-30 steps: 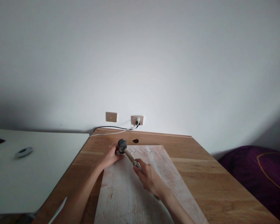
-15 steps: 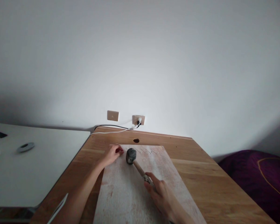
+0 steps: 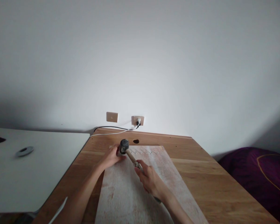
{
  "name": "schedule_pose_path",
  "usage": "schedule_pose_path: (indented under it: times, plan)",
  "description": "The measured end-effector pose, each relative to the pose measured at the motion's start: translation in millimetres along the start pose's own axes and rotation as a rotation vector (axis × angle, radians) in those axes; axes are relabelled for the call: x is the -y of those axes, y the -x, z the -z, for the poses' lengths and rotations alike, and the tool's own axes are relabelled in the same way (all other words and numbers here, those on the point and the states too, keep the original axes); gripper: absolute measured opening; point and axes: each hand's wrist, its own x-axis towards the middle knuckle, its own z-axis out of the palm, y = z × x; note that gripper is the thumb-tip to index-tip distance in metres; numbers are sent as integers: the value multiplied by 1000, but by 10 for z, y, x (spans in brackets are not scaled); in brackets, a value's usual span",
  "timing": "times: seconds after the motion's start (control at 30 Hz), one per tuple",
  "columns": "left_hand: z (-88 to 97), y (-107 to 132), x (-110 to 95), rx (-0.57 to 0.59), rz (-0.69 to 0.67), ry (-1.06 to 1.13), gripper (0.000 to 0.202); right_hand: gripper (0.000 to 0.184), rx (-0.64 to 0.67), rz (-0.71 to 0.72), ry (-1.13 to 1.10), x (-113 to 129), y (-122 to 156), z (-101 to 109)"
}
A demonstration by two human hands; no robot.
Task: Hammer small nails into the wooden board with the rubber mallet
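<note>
Far left: white table (image 3: 39, 174) with a grey ring (image 3: 28, 151) on its top. Its right edge runs alongside the wooden table (image 3: 214, 177), whose far edge lies by the wall.

Left forearm slants up from the lower left over a strip of wood. Left hand (image 3: 113, 155) at the far-left corner of the pale board (image 3: 119, 189), fingers bent, thumb side toward the mallet (image 3: 131, 156). Mallet head masks the fingertips; cannot tell how far they part or whether they pinch anything.

Mallet tilts over the board's far part, dark head just beside the left hand, handle sloping down to the right; contact with the board cannot be told. Right hand (image 3: 151, 179) wraps the handle, fingers closed around it, forearm running off at lower right. Beyond the knuckles, thin nail-like pieces (image 3: 143, 152) stand in a row near the board's far edge.

Right of the board's slanting edge, a broad stretch of wood reaches the table's right edge. Past that, lower, a purple cushion (image 3: 245, 171).
</note>
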Motion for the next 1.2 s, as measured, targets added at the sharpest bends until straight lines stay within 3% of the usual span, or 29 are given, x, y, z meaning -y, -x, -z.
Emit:
schedule_pose_path:
  times: [0.17, 0.4, 0.6, 0.73, 0.83, 0.93, 1.1, 1.2]
  plan:
    - [-42, -18, 13, -22, -28, 9, 12, 51, -57, -95, -10, -163, 214, 45]
    - [-51, -51, 60, 31, -31, 88, 12, 48, -86, -120, 212, -238, 429, 127]
    - [-19, -26, 60, 86, -66, 55, 16, 55, -120, -92, 69, -181, 303, 54]
    - [-2, -3, 34, 40, -19, 0, 41, 47, -58, -24, -5, 14, 103, 42]
    - [-3, -5, 22, 24, -9, 12, 48, 40, 3, -3, 18, 60, -3, 28]
    - [-24, -17, 31, -3, -14, -1, 40, 41, -26, 13, 47, -23, 20, 9]
    - [-61, -34, 67, -25, -13, -38, 6, 54, -104, -52, 148, -247, 286, 32]
    - [-53, -35, 71, -11, -33, -14, 12, 54, -98, -82, 188, -336, 411, 50]
